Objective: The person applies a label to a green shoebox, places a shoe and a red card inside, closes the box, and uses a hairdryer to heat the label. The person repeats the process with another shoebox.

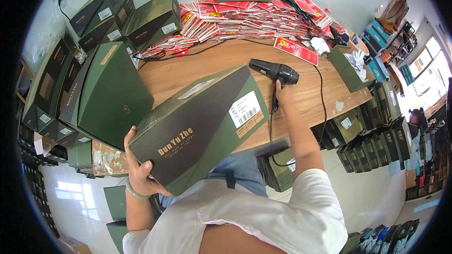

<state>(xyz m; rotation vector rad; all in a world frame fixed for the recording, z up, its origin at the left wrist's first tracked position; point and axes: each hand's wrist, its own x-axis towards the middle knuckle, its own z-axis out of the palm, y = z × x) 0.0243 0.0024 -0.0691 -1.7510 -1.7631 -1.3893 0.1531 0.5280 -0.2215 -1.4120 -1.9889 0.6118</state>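
My left hand point(141, 176), with a bangle at its wrist, grips the lower left end of a dark brown and green shoe box point(202, 127). The box is tilted above the table's near edge, and a white barcode label shows on its right end. My right hand point(283, 95) is closed round the handle of a black hair dryer point(275, 71). The dryer's nozzle points left, over the tabletop. Part of my right fingers is hidden behind the handle.
A wooden table point(179, 73) carries a heap of red cards point(245, 23) at its back. A large green box point(110, 89) and more shoe boxes point(153, 19) stand left. An open box with white paper point(346, 70) is at right. The dryer's black cord point(323, 99) hangs off the table.
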